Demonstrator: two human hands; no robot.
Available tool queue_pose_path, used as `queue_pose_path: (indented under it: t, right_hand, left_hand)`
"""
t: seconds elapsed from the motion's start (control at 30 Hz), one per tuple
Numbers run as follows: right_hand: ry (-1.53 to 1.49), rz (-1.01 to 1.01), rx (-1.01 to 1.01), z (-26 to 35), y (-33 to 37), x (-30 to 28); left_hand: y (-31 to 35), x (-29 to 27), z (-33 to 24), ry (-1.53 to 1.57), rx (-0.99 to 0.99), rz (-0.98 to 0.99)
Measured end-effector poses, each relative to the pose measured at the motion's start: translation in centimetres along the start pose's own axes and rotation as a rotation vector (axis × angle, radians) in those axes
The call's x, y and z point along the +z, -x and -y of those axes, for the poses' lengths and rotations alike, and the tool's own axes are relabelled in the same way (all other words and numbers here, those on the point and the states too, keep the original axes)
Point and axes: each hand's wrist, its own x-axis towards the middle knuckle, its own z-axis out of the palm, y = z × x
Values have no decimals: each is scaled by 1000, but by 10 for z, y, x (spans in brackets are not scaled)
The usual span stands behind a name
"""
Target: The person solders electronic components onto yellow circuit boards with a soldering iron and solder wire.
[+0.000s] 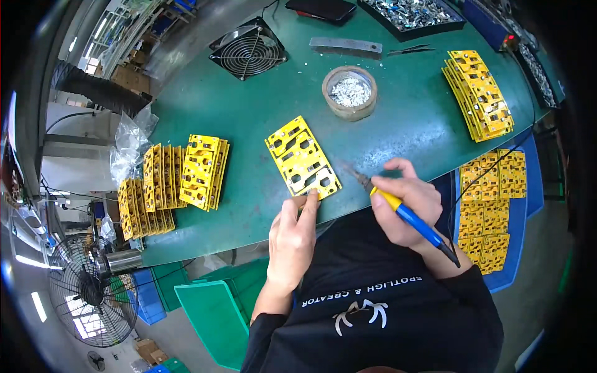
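A yellow circuit board panel (pixel 303 155) with dark cut-outs lies on the green table in front of me. At its near edge my left hand (pixel 293 236) grips the board with fingers closed. My right hand (pixel 407 202) is wrapped round a soldering iron (pixel 418 222) with a yellow and blue handle. The iron's tip is slightly blurred; it points up and left, just right of the board and apart from it. Beyond the board stands a round tub (pixel 350 110) with whitish bits inside.
Stacks of yellow boards stand at left (pixel 200 173) and far right (pixel 479 93). A black fan (pixel 249 51), a metal strip (pixel 346 47), tweezers (pixel 410 50) and a black tray (pixel 388 23) of small parts lie toward the back. A blue bin (pixel 516 230) of boards sits below right.
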Motion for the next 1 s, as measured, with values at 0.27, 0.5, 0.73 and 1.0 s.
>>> queue_pose_path:
  t: [0.27,0.5,0.73,1.0]
  right_hand:
    - [211,-118,35,-17,-33,-5]
    - [260,-57,12,-35,-21,1]
    - [270,-60,-16,-37,-18,2]
    - [265,-78,-42,-37,-17,2]
  left_hand:
    - [-8,-4,-24,234,32,-62]
    - [-33,-8,-8,298,58,-108]
    - [-81,-1,14,204,101,-4]
    - [-85,-13,31,115,38,113]
